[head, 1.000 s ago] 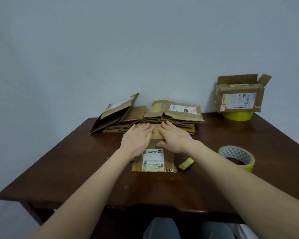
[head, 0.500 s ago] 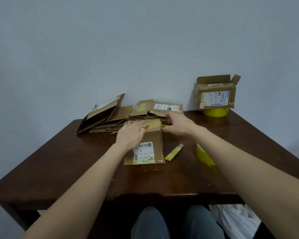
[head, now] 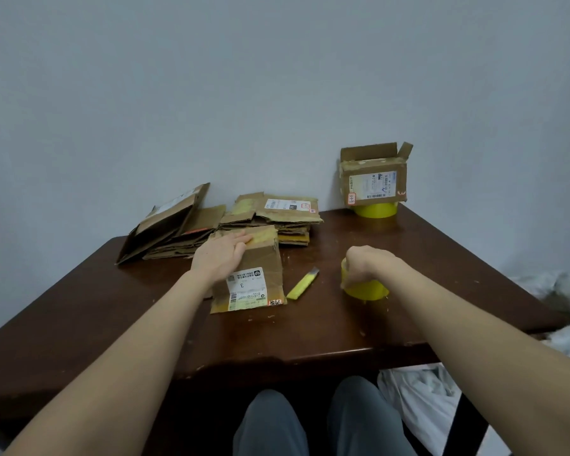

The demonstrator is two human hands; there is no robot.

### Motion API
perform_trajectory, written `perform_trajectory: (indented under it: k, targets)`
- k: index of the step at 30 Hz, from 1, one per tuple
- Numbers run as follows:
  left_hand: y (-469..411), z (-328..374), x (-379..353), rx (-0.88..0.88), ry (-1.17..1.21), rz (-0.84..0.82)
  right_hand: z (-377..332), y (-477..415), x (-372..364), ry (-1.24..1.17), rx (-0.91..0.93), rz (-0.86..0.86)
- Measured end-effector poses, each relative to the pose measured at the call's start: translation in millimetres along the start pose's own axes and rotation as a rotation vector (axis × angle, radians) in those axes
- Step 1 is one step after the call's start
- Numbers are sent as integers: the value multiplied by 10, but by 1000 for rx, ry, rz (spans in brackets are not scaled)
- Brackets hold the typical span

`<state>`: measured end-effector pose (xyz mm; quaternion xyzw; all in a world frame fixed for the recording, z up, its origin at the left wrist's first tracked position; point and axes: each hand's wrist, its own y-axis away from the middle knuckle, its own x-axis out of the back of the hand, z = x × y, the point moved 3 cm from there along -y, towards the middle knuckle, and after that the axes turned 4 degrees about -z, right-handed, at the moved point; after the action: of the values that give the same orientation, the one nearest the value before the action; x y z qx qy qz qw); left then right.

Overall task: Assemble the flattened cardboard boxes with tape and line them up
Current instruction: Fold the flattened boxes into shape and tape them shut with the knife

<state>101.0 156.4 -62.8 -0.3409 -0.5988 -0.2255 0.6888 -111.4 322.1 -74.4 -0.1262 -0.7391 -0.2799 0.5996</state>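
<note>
Bench log. I noted the left hand (head: 222, 258) lying palm-down on the small cardboard box (head: 255, 281) at mid-bench. Its fingers (head: 242, 241) were straight and together, pressing the box's far end beside a patch of yellow tape. The box lay label-up; I could not tell whether it was fully flat.

The right hand (head: 364, 263) was curled over the yellow tape roll (head: 366, 290), fingers clamped on its upper rim, fingertips hidden from me. The roll sat on the bench (head: 112, 324), right of the box and apart from it. A yellow utility knife (head: 301, 284) lay between them, just beside the box's right edge.

Just behind the box was a stack of flattened boxes (head: 277, 215). A second pile (head: 168, 225) lay left of it, its top piece tilted up. At the far right corner an assembled box (head: 372, 177), flaps open, rested on a second tape roll (head: 375, 210).
</note>
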Motion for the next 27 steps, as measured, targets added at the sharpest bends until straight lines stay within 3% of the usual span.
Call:
perform_trajectory:
  k: [3,8,11,18,21,23,25,27]
  targets:
    - [2,-40,-17,27,22,-3,1,-32,56,-78,23,81]
    - [-4,-63,1,28,60,-9,-157,-150,419,-715,258,193]
    - [-26,-69,10,21,78,-7,-402,-172,588,-934,384,183]
    - [-81,-169,-9,93,240,21,-1038,-324,863,-992,576,141]
    - [-119,-228,44,196,518,118,-1204,-432,855,-887,615,100]
    - [-153,-201,148,216,829,183,-1258,-484,838,-860,628,69]
    - [-186,-135,272,184,1110,160,-1305,-511,838,-816,652,33]
    - [-208,-100,367,189,1220,113,-1345,-522,844,-784,667,9]
